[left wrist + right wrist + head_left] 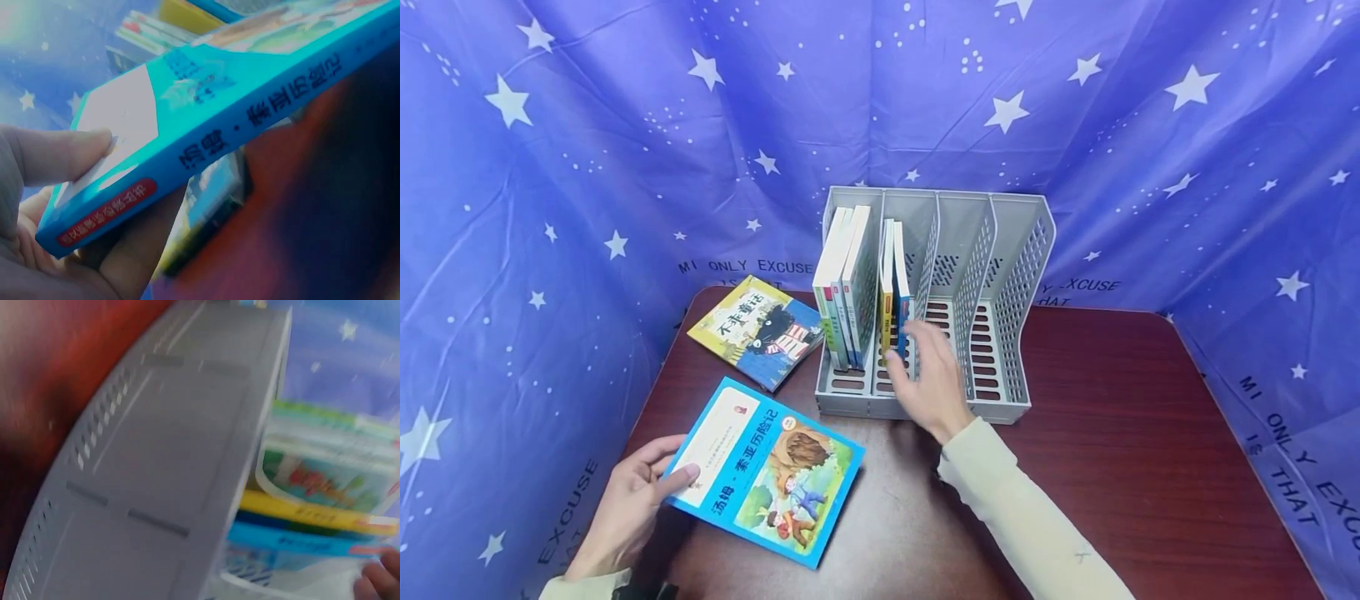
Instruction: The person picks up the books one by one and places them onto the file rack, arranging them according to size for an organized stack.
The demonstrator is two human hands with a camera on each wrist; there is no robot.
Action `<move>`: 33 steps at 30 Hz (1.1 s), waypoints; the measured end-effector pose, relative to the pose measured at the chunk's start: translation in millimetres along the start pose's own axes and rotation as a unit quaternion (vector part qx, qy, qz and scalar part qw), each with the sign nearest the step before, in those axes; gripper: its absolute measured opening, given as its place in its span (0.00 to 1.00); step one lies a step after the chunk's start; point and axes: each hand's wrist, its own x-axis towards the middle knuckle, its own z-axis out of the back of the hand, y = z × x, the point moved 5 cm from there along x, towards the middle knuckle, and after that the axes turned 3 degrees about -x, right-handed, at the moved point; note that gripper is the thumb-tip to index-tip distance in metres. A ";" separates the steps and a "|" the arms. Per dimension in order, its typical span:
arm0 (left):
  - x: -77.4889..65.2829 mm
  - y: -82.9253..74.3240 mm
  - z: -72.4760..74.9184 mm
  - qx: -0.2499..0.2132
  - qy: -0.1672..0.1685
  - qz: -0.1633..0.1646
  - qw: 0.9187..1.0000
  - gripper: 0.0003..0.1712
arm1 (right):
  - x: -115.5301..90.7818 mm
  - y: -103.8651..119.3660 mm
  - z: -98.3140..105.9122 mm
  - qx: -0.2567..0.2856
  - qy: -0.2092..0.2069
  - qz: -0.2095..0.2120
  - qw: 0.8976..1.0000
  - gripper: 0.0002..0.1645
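Note:
My left hand (636, 492) holds a blue book (767, 475) by its left edge, thumb on the cover and fingers beneath. Its spine faces the camera in the left wrist view. The cover bears a picture of two figures outdoors. My right hand (931, 379) is at the grey file rack (925, 408), thumb and fingers apart, beside the thin blue-spined book (904, 312). Whether its fingertips touch that book I cannot tell. A yellow-spined book (887, 308) stands next to it in the second compartment. Several upright books (842, 287) occupy the leftmost compartment.
A yellow and blue picture book (760, 329) lies flat on the dark red table (1112, 433), left of the rack. Perforated dividers (981, 275) separate the rack's compartments. A blue star-patterned curtain (775, 108) surrounds the table behind and at both sides.

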 end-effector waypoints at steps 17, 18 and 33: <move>7.0 -43.2 -47.6 -0.013 0.145 -0.083 0.986 0.22 | -74.1 20.7 -11.8 0.265 0.405 -0.146 0.863 0.13; 7.7 -42.9 -49.3 -0.013 0.149 -0.083 0.985 0.22 | -77.6 17.1 -13.5 0.265 0.407 -0.144 0.862 0.11; 17.0 -41.8 -61.1 0.037 0.174 -0.098 0.979 0.25 | -99.0 20.6 -7.8 0.303 0.394 -0.126 0.859 0.05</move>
